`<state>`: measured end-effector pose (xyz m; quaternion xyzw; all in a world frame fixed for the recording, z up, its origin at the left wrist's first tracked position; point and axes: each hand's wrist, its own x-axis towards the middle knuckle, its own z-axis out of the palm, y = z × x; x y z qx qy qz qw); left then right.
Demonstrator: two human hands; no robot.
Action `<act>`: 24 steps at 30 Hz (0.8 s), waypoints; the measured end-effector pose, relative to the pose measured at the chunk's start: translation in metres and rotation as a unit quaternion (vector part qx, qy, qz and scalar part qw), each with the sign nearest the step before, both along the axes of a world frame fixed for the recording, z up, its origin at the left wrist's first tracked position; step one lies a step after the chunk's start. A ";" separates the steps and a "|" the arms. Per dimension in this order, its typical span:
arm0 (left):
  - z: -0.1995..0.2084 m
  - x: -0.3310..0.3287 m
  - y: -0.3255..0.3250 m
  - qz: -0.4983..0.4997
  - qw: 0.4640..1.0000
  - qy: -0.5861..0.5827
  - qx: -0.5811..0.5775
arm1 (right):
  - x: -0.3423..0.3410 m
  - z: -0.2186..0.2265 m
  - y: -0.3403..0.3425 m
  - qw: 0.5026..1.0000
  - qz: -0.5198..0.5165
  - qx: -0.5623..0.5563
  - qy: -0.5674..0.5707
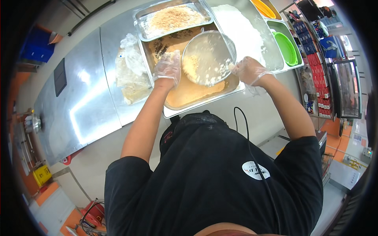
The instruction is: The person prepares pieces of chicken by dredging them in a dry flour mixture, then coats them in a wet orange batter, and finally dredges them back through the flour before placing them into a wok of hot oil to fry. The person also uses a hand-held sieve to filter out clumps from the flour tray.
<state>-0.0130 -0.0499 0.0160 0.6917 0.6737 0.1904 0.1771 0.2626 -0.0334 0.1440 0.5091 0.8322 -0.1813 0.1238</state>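
Observation:
A round metal sieve with pale crumbs and clumps in it hangs over a large steel tray of orange-brown liquid. My left hand, in a thin clear glove, grips the sieve's left rim. On the sieve's right rim sits my right hand, gloved the same way. Both forearms reach up from my black shirt.
A smaller tray of tan crumbs rests behind the big tray. White flour fills the tray to the right, then green and orange baskets. Crumpled plastic bags lie on the steel counter at left. A shelf of red packages stands far right.

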 end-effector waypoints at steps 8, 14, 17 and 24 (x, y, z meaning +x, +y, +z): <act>-0.007 -0.004 0.005 0.023 0.999 0.002 -0.030 | -0.006 0.011 0.002 0.993 -0.106 -0.022 0.055; 0.005 -0.003 0.001 0.005 0.999 -0.003 -0.041 | -0.004 0.012 -0.002 0.993 -0.114 -0.014 0.035; -0.007 -0.005 0.003 -0.020 0.999 0.036 0.005 | -0.010 0.028 -0.006 0.987 -0.112 -0.106 0.042; -0.024 -0.006 0.004 -0.033 0.996 0.074 0.046 | -0.003 0.009 0.001 0.989 -0.135 -0.059 0.020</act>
